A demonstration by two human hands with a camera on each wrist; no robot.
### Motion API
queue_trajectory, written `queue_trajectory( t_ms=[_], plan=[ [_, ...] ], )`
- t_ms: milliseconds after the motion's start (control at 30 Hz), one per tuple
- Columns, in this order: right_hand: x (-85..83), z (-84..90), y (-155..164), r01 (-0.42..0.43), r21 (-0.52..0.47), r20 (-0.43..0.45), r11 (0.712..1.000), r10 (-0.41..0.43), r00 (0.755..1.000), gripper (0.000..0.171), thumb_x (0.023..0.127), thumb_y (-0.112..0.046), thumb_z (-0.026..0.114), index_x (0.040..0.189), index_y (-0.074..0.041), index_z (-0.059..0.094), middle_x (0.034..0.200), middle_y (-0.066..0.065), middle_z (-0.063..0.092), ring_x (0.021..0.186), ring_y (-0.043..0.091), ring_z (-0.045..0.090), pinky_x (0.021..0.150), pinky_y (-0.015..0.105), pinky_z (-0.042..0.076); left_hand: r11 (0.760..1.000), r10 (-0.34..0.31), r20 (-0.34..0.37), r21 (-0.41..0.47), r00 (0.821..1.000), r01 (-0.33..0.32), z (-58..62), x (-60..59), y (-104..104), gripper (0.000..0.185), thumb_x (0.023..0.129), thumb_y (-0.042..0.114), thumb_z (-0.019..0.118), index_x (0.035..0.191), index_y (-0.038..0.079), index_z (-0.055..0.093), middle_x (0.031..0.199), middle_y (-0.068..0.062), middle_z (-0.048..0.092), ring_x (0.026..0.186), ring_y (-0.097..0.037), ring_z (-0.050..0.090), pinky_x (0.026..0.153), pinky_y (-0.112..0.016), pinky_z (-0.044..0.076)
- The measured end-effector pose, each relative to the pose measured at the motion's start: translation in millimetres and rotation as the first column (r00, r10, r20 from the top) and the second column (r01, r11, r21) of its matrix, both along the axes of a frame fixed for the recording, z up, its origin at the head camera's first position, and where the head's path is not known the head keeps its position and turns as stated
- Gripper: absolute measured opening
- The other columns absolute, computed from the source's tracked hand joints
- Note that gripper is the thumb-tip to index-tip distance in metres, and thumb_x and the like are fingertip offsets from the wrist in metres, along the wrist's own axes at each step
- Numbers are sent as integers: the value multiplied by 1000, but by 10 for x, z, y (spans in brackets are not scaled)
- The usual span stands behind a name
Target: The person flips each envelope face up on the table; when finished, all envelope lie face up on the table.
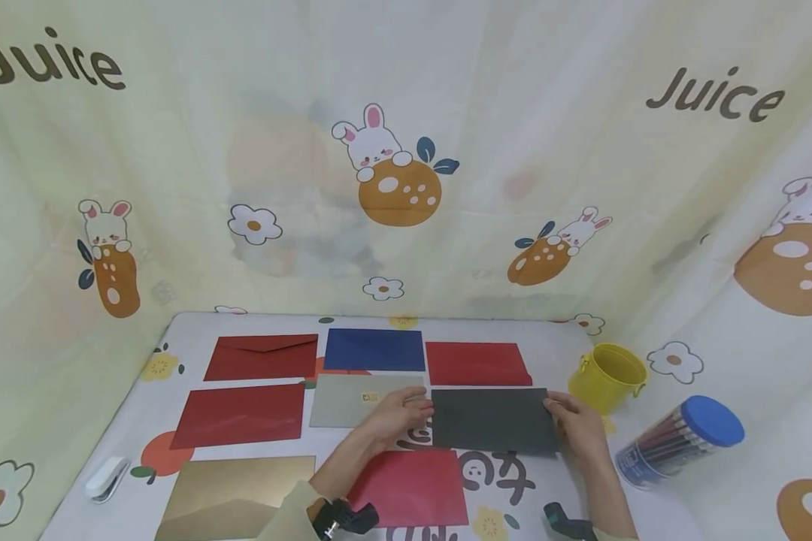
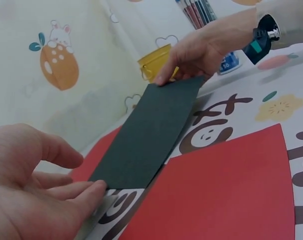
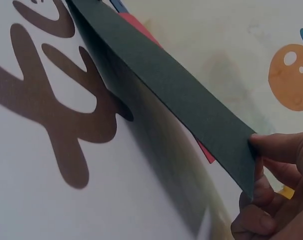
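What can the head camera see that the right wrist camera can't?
Only the head view shows the whole spread: the yellow bucket, the jar of pens, the blue envelope and the left hand. Only the right wrist view shows the dark envelope's right end lifted off the table, pinched. Both show the right hand holding that envelope.

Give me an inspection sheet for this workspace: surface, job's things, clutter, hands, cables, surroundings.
Surface: table under a printed cloth.
Job's things: dark envelope, its right end lifted off the cloth.
Clutter: red envelopes, blue envelope, grey envelope, gold envelope, stapler, yellow bucket, pen tub.
Hands: left hand touches the dark envelope's left end; right hand pinches its right end.
Cables: nothing seen.
Surroundings: cartoon-print curtain behind and at both sides.
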State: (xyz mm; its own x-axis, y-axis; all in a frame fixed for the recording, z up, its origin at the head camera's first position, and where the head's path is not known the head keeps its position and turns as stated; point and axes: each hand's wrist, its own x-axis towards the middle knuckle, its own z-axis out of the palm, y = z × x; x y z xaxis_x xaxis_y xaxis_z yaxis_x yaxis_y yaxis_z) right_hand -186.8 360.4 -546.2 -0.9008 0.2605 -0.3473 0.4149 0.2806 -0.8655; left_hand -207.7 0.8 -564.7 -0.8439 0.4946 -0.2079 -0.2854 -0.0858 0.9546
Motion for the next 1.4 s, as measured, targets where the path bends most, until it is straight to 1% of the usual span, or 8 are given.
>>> queue_trajectory(
  t_ms=[367,467,567,667,767,1033,1200,1400],
  plan=[
    [-21,22,20,37,-55,-57,998,-40,998,68,97,-52,61,149,-11,47,154,11,42,144,33,37,117,49,33,998,57,22,32,998,-58,116,-10,-1,66,99,13,60,155,-4,29,148,-25,48,130,-34,56,107,-45,46],
    [-23,63,17,79,-55,-75,995,-83,994,66,93,-56,64,145,-16,53,137,1,56,128,27,50,102,36,48,995,85,22,49,996,-86,171,-36,-2,65,100,16,61,154,-5,31,147,-24,50,129,-32,58,107,-43,46],
    [-28,93,22,105,-71,-103,992,-112,988,60,89,-59,68,134,-21,63,111,-9,63,105,19,53,79,26,48,993,112,3,43,994,-112,235,-54,-14,63,100,21,61,153,-4,35,146,-20,53,129,-30,58,109,-43,44],
    [-31,116,31,98,-102,-138,990,-112,984,49,86,-58,71,123,-26,69,95,-15,63,94,15,53,74,23,48,990,140,-29,21,990,-139,296,-59,-43,62,101,27,61,152,0,39,142,-14,58,128,-27,59,109,-42,44],
    [-29,137,32,76,-123,-178,989,-98,979,38,88,-54,71,116,-28,71,92,-16,64,89,12,53,73,22,48,985,168,-31,32,985,-168,344,-68,-68,59,100,29,62,150,3,44,139,-10,61,126,-24,60,109,-39,44],
    [4,194,-33,25,-242,-301,970,-99,948,43,96,-44,65,112,-5,73,87,-7,65,79,12,52,62,23,46,956,271,-19,118,962,-267,376,-102,-87,43,104,20,56,141,-2,53,132,-19,63,123,-27,62,107,-40,46],
    [6,195,-65,14,-180,-291,984,-67,954,32,95,-39,70,110,-12,76,88,-11,65,84,11,54,70,23,51,942,330,-47,76,943,-326,334,-100,-114,42,100,20,65,137,0,59,120,-13,70,116,-27,66,101,-37,51],
    [34,140,-26,-100,-37,-245,994,88,965,53,95,-46,67,136,-14,61,100,-15,71,95,17,59,79,26,52,944,329,-96,5,939,-331,256,-96,-143,42,91,17,76,130,8,66,113,-10,72,101,-22,71,91,-33,56]
  ],
)
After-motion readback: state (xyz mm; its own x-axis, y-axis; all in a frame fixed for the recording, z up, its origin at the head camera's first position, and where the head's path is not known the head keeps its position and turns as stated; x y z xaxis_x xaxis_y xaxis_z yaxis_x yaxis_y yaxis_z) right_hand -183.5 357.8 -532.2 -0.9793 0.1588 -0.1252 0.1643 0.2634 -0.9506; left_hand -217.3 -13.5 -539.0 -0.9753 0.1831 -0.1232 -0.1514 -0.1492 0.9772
